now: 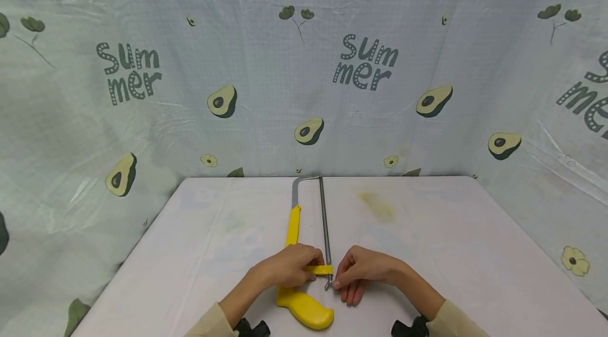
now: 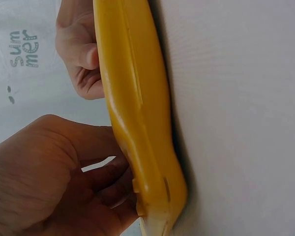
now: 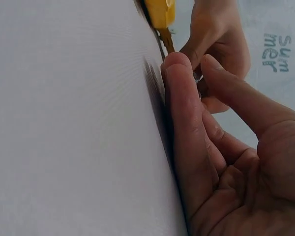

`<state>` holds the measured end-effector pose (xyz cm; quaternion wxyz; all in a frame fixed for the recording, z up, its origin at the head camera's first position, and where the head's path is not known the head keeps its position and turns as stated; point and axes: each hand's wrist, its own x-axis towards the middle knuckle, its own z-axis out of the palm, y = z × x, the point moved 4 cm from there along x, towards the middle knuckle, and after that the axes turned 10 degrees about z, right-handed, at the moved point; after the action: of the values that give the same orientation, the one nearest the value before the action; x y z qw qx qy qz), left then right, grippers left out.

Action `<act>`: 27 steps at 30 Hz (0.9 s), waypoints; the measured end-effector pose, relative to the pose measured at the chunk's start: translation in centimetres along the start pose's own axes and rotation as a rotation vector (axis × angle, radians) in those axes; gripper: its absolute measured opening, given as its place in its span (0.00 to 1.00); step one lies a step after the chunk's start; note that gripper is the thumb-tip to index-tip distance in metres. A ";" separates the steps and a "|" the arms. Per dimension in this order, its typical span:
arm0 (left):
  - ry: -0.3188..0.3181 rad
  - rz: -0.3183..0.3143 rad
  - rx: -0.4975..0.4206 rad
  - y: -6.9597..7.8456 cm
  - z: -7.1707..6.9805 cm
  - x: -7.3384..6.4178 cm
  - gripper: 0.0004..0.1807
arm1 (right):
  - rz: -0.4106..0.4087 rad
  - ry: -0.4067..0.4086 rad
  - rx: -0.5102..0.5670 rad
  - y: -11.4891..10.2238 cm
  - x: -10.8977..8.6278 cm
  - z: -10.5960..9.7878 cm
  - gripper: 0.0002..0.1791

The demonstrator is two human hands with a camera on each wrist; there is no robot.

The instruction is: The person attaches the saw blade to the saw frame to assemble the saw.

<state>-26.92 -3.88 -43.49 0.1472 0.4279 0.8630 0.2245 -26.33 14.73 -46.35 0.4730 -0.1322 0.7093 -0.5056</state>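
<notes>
A hacksaw with a yellow handle and grey frame lies on the table, its far end away from me. My left hand grips the yellow frame near the handle, its fingers curled by the yellow crosspiece. Below that crosspiece, a small metal wing nut sits at the near end of the blade. My right hand has thumb and forefinger pinched at the wing nut, while its other fingers extend down by the table. In the right wrist view, the fingers partly hide the nut.
The white table bears a faint yellowish stain at the back right. A curtain printed with avocados and lettering stands behind the table and along both sides.
</notes>
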 end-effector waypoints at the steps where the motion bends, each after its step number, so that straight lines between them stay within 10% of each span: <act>1: 0.000 0.000 0.001 0.0 0.0 0.0 0.10 | 0.002 0.004 0.001 0.0 0.0 0.0 0.15; 27: 0.011 -0.002 -0.010 -0.1 0.0 0.3 0.09 | -0.006 0.043 -0.013 0.3 0.5 -0.4 0.08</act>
<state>-27.20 -3.67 -43.56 0.1447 0.4249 0.8632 0.2310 -26.87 14.72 -46.84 0.4553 -0.1264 0.7224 -0.5049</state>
